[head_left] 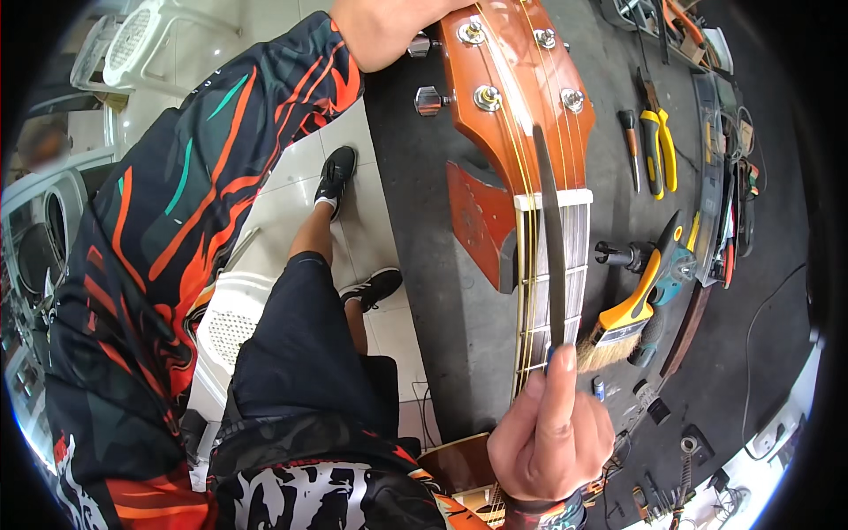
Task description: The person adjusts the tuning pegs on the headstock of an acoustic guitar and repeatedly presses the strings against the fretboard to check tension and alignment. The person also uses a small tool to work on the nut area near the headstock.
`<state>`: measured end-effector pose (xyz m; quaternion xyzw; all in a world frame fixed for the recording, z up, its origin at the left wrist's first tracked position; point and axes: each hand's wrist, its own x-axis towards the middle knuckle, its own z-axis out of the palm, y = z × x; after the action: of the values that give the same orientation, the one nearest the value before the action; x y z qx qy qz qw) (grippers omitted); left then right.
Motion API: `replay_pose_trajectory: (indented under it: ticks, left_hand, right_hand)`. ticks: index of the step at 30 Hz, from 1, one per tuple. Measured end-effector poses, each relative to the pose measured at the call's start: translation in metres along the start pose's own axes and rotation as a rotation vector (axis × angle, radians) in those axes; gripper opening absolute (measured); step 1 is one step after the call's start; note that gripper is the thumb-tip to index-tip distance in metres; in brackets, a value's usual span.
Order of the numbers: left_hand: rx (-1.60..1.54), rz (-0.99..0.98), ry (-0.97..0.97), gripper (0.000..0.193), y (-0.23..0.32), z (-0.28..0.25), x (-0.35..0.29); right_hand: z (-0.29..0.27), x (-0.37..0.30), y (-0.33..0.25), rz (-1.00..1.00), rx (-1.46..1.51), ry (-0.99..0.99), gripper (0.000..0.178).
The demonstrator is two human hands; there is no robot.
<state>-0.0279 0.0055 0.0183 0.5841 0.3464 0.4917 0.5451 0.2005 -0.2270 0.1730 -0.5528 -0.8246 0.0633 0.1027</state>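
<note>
Head view shows us the guitar (pixel 572 168) lying along the black bench (pixel 415 238): glossy orange-brown headstock (pixel 517 66), silver tuners (pixel 431 101), gold-toned strings (pixel 527 225) over a pale nut (pixel 576 198) and a greyish, streaked fretboard (pixel 576 253). Our right hand (pixel 552 433) grips a slim dark blade-like tool (pixel 554 256) lengthwise over the guitar's nut, index finger (pixel 561 375) outstretched. Our left hand (pixel 397 22), beside the guitar's headstock, is mostly cut off; we cannot tell its grip. Left of the guitar's neck sits a reddish block (pixel 480 221); to its right lie a yellow-handled brush (pixel 632 309) and pliers (pixel 654 152).
</note>
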Motion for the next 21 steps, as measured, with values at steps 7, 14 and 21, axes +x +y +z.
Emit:
replay_pose_trajectory:
  ticks: [7, 14, 21]
  left_hand:
    - [0.008, 0.004, -0.001, 0.038, 0.004, 0.001, 0.000]
    - [-0.058, 0.000, 0.018, 0.039, -0.006, -0.003, -0.002]
    - [-0.055, -0.030, 0.005, 0.040, 0.003, 0.000, -0.002]
  right_hand:
    - [-0.014, -0.020, -0.001, 0.019, 0.001, -0.028, 0.054]
    - [-0.013, -0.009, -0.003, 0.018, 0.002, -0.043, 0.054]
    - [-0.012, -0.014, 0.003, -0.021, -0.005, -0.047, 0.055]
